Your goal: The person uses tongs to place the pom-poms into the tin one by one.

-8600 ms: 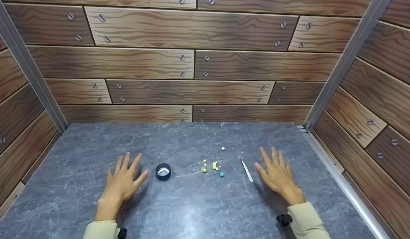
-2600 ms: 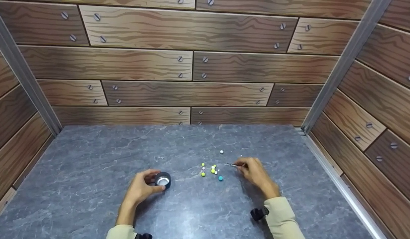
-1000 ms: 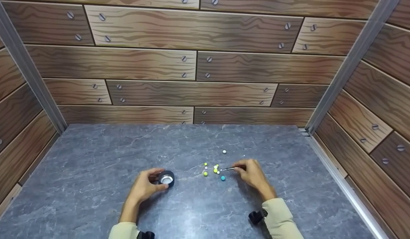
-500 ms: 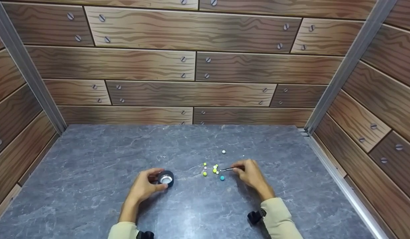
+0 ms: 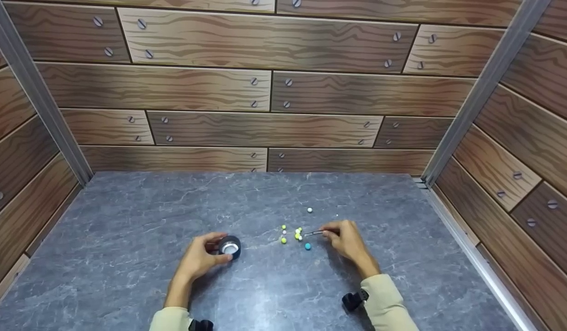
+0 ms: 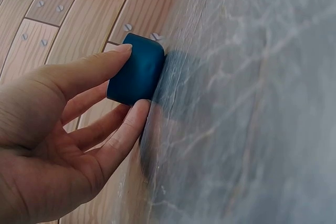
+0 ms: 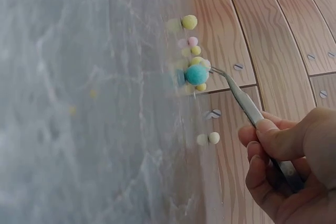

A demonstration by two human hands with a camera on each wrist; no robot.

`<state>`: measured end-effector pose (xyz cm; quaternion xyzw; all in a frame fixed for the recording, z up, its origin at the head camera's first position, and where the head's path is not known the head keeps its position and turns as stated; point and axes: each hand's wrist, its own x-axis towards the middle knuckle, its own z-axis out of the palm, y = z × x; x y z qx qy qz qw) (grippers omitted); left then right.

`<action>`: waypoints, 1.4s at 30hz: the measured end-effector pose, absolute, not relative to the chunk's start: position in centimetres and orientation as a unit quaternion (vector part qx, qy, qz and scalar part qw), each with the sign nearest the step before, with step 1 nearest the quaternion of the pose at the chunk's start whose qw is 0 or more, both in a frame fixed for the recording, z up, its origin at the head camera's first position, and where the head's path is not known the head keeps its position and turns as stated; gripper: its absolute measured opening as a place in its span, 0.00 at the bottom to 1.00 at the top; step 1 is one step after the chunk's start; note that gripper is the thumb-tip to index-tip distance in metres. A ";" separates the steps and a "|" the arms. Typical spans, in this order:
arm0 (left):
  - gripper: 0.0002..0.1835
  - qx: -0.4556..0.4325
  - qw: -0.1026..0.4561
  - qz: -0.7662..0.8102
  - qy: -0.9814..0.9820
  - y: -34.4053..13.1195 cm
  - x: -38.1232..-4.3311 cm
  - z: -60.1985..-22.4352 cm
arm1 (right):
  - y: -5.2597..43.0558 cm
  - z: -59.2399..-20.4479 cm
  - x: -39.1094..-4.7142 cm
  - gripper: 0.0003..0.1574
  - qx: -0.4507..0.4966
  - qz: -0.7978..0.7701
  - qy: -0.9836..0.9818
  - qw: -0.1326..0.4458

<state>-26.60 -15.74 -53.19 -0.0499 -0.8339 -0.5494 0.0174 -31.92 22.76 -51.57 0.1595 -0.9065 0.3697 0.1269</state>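
Observation:
My left hand [image 5: 198,257] grips a small dark blue cap [image 6: 139,69] by its sides, thumb on one side and fingers on the other. The cap stands on the grey table with its silvery inside facing up. In my right hand [image 5: 350,241] a pair of metal tweezers [image 7: 242,100] is pinched between thumb and fingers, its bent tips pointing left. Those tips are right at a cluster of small yellow and white balls [image 5: 297,233]. A larger turquoise ball [image 7: 197,75] overlaps the cluster in the right wrist view; the head view shows it apart, nearer to me.
A lone white ball [image 5: 309,210] lies farther back on the marbled grey table [image 5: 127,207]. Left of the cluster are a yellow ball [image 5: 284,240] and two smaller balls. Wood-pattern walls [image 5: 210,128] with metal corner posts [image 5: 469,92] enclose the table's back and sides.
Since the earliest frame, my left hand has taken hold of the cap and my right hand has picked up the tweezers. Their tips moved left to the cluster; lately there is only slight motion there.

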 end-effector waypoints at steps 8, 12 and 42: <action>0.31 -0.048 0.020 -0.549 -0.834 -15.6 -26.7 -53.2 | 21.9 -50.8 -31.5 0.06 0.154 0.412 -0.889 0.127; 0.31 -0.046 0.021 -0.547 -0.836 -15.7 -26.7 -53.3 | 21.1 -50.4 -31.4 0.06 0.167 0.425 -0.879 0.136; 0.32 -0.044 0.021 -0.540 -0.840 -15.8 -26.6 -53.3 | 11.8 -50.7 -31.2 0.07 0.295 0.441 -0.837 0.134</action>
